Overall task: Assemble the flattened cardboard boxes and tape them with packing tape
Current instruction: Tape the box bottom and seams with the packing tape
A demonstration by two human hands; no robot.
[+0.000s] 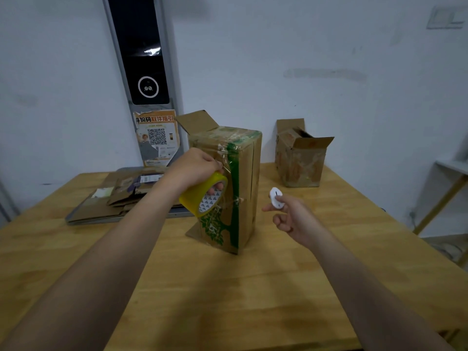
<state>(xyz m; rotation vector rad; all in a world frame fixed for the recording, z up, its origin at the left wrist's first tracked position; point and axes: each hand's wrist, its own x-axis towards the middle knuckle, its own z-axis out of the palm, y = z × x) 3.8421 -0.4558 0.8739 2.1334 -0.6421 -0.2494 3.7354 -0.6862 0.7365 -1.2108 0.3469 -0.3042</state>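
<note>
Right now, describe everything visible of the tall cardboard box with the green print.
The tall box stands upright on the wooden table, brown worn cardboard with a green stripe and leafy print. Clear tape glints over its closed top and printed face. One flap sticks up behind the top; another lies out at the base. The left hand holds a yellow tape roll against that face. The right hand, pinching a small white disc, is apart.

flat boxes (121,196) left | upright box (228,186) centre | open box (300,158) right-rear
</note>
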